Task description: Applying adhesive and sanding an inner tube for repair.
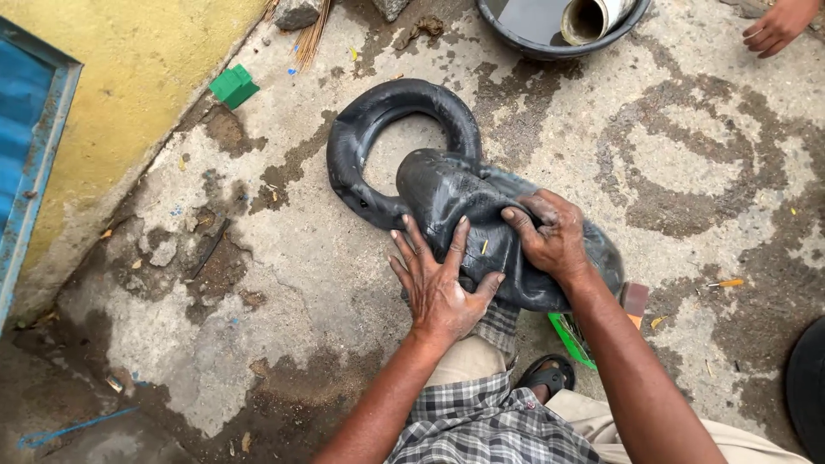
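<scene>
- Black inner tube (430, 185) on wet concrete floor (687, 155), folded bulk draped over the knee, free loop lying flat.
- Long axis from lower right to upper left; loop pointing toward the yellow wall (129, 77).
- Left hand (440, 283) flat, fingers spread, pressing rubber.
- Right hand (550, 236) clenched on the fold.
- Step, judging by grip: pressing and checking the tube; next likely needing a shifted hold.

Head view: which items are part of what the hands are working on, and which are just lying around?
In hand:
- black inner tube, draped over the knee
- left hand, flat on it
- right hand, gripping it

Lying about:
- green block by the wall
- dark basin with a roll inside
- another person's hand, top right
</scene>
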